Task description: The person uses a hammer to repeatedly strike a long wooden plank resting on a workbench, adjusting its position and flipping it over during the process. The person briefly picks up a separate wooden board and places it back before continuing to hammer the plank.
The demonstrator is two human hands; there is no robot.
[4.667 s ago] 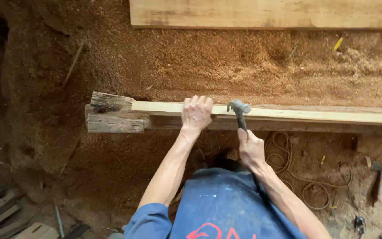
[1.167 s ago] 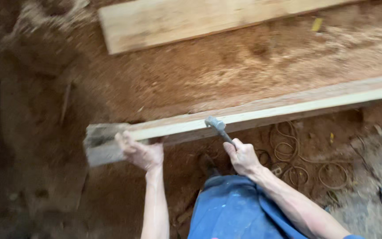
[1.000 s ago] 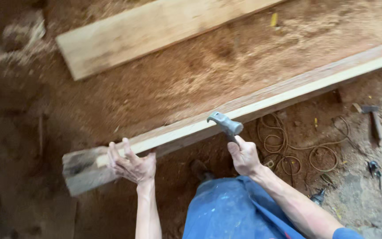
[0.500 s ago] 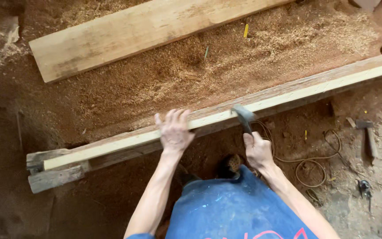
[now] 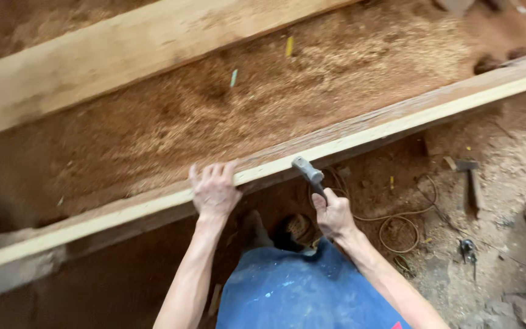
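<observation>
While the left hand [image 5: 214,192] now grips the long plank [image 5: 360,131], the hammer [image 5: 309,173] hovers beside it.
Right hand [image 5: 334,214] fingers clenched on the handle; the left has moved along from the plank's end.

A single head-worn camera looks steeply down from above the person's own arms, facing forward across a long pale wooden plank [image 5: 348,143] to the sawdust-covered floor [image 5: 312,79] beyond, close enough that forearms fill the lower frame.
</observation>
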